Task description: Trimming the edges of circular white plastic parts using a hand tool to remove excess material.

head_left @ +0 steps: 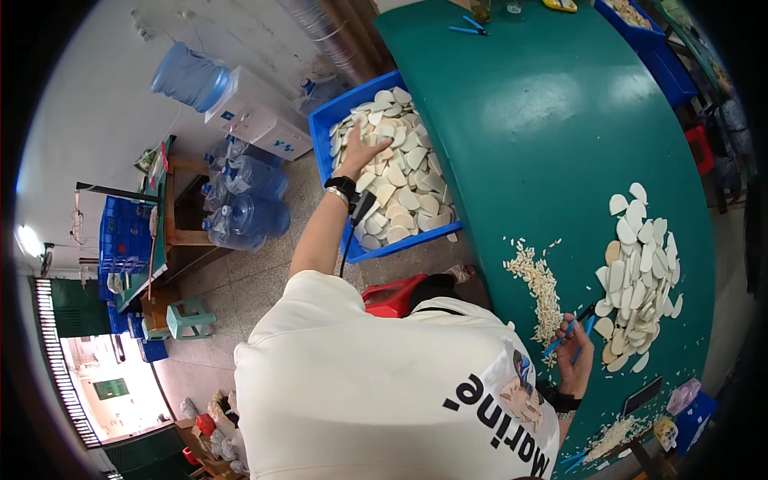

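Observation:
My left hand (362, 150) reaches into a blue bin (318, 128) beside the table, thumb and fingers spread over the flat, pale half-round pieces (400, 204) that fill it. Whether it touches them I cannot tell. At the right, my right hand (574, 360) is closed around blue-handled nippers (588, 326), their dark head toward a heap of similar cream pieces (636, 280). Left of this hand, on the green table (544, 152), lies a long pile of small pale bits (538, 292).
Another blue-handled tool (469, 29) lies at the table's far end. A phone (642, 395) and a second pile of bits (614, 438) are at its near right. Left stand a water dispenser (256, 116), large water bottles (244, 216) and a pale green stool (190, 318). A red stool (392, 296) is below the bin.

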A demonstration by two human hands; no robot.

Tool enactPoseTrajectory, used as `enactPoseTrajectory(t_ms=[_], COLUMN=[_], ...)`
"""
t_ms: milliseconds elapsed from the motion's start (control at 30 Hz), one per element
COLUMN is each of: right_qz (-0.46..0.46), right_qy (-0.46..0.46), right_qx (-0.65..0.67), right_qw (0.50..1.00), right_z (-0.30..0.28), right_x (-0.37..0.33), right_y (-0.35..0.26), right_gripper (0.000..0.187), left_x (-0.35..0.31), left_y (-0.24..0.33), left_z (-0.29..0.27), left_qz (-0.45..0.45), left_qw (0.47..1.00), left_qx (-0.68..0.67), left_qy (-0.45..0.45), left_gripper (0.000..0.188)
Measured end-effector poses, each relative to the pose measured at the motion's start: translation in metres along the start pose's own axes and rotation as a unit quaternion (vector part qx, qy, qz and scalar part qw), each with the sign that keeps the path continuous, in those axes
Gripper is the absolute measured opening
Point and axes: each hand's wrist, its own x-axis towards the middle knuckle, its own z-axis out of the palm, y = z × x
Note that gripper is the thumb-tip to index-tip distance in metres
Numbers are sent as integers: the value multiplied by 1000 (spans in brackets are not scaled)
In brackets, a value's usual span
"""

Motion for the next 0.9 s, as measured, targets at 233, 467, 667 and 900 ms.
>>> enactPoseTrajectory(t_ms=[233, 467, 667, 900], right_qz=[-44, -108, -140, -169], right_qy=[83, 194, 216, 250], right_qx=[0, 72, 284, 227], right_qw=[996, 972, 924, 926], right_z=[-4, -32, -111, -45], right_x=[-10, -55, -88, -124], right_y=[14, 31, 107, 107], right_gripper=[23, 22, 18, 10], left_x=[40, -46, -131, -172], left_y=[124, 353, 448, 487], left_z=[34, 72, 49, 24], left_qz=[162, 534, 714, 781], left_qw=[987, 809, 428, 348], left_qx=[-1, -230, -519, -437], left_qy=[-7, 82, 195, -280], left_gripper=[59, 20, 16, 15])
